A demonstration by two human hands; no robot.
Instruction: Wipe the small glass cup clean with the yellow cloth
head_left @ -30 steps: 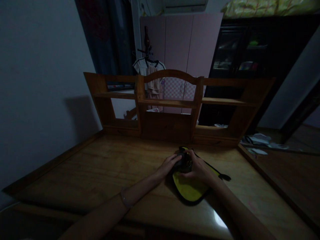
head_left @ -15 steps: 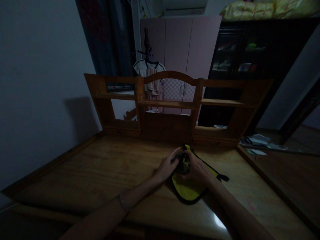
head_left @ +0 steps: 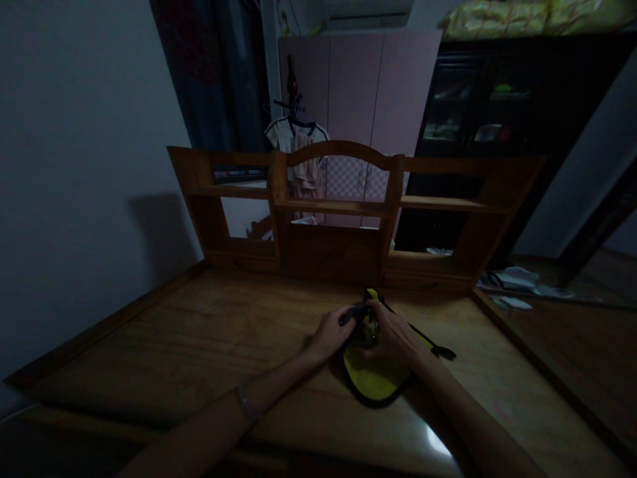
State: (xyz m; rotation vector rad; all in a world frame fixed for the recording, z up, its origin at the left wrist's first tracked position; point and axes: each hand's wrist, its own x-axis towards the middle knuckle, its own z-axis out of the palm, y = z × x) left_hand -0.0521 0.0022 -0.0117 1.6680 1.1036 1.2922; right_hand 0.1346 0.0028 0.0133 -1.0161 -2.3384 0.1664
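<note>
A flat yellow fabric piece with black edging, perhaps a pouch, lies on the wooden desk. Above its left part, my left hand is closed round a small dark object, too dim to name. My right hand curls its fingers and thumb round a dark item with yellowish patches, right up against what my left hand holds. Whether the two dark things are joined I cannot tell. A black strap runs along the fabric's right side and ends on the desk.
A wooden shelf unit with open compartments stands at the desk's back edge. A raised rim borders the right side, and a wall closes off the left. White items lie beyond the right rim.
The fingers of my left hand have curled in more closely round the small dark object. My right hand and the yellow fabric have hardly moved.
</note>
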